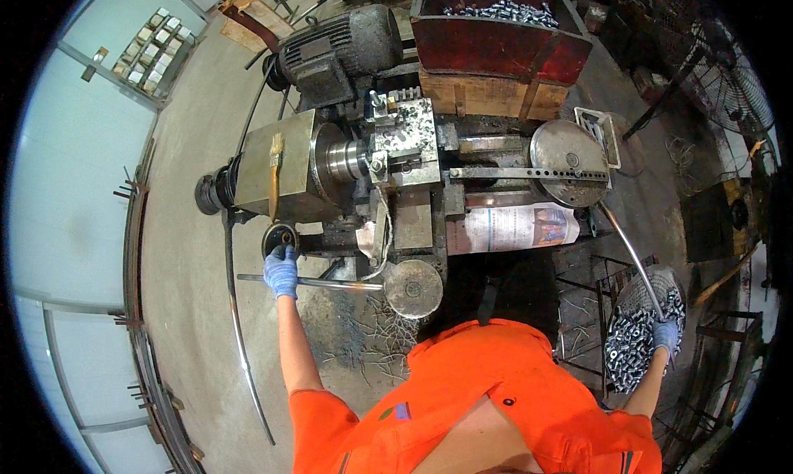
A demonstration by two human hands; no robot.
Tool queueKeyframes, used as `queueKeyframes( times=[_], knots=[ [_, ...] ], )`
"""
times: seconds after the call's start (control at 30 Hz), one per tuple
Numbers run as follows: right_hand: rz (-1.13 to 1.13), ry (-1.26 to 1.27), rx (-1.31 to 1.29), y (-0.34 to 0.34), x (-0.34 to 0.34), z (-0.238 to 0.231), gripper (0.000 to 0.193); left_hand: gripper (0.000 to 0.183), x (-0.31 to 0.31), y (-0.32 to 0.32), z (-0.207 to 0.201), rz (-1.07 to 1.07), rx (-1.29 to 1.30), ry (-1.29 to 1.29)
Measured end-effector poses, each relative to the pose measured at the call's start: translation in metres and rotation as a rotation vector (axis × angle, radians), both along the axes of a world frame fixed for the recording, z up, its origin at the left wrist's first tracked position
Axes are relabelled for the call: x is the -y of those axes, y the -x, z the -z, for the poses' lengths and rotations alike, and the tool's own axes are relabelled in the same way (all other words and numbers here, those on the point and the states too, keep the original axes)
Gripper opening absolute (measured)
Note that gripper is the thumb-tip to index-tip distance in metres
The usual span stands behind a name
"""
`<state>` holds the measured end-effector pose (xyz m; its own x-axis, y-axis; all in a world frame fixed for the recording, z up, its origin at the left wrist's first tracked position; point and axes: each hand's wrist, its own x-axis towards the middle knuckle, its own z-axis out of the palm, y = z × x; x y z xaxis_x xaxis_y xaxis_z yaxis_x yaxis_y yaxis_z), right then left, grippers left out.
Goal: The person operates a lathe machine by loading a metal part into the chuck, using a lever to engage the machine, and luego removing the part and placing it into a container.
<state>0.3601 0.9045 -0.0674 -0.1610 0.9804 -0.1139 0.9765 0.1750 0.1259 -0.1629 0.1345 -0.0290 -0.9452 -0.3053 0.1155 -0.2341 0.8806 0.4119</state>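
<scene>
My left hand point(281, 272), in a blue glove, is closed over a metal lever rod point(339, 283) that runs to a round steel disc point(413, 290). Its fingers reach the lower edge of a small dark cup point(273, 236); their undersides are hidden. A brush point(275, 173) lies on the machine housing above the cup. At the far right, my gloved right hand point(664, 334) is closed at the lower end of a second lever rod point(629, 247), which slopes down from a larger disc point(568, 162). Beneath that hand, a mesh basket point(652, 282) holds many small metal pieces point(632, 346).
The lathe-like machine point(405, 139) stands before me, with an electric motor point(343, 49) behind. A red bin point(504, 49) of metal pieces sits at the back. Newspaper point(512, 228) lies by the machine. Metal shavings point(376, 334) litter the floor. A fan point(719, 73) stands right.
</scene>
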Motion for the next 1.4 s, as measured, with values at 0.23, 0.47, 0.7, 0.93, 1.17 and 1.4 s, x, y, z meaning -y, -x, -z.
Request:
queueKeyframes(
  times=[0.23, 0.47, 0.7, 0.93, 1.17, 1.4],
  knots=[
    [-0.015, 0.049, -0.027, -0.001, 0.003, -0.004, 0.036, 0.03, 0.004, 0.0, 0.003, 0.016, -0.011, -0.019],
    [0.031, 0.017, 0.003, 0.002, 0.012, -0.007, 0.036, 0.031, -0.011, -0.003, -0.011, 0.024, -0.008, -0.002],
    [0.031, 0.051, 0.045, 0.012, 0.02, -0.019, 0.042, 0.029, -0.005, -0.004, -0.008, 0.018, -0.006, -0.027],
    [0.056, 0.059, 0.009, 0.012, 0.028, -0.023, 0.046, 0.03, -0.01, -0.005, -0.011, 0.001, 0.006, -0.017],
    [0.052, 0.082, 0.062, 0.015, 0.029, -0.025, 0.048, 0.03, -0.003, -0.005, -0.007, 0.023, -0.008, 0.014],
    [0.022, -0.017, 0.066, 0.004, 0.027, -0.011, 0.042, 0.039, -0.026, -0.01, -0.033, -0.021, 0.089, -0.039]
  ],
)
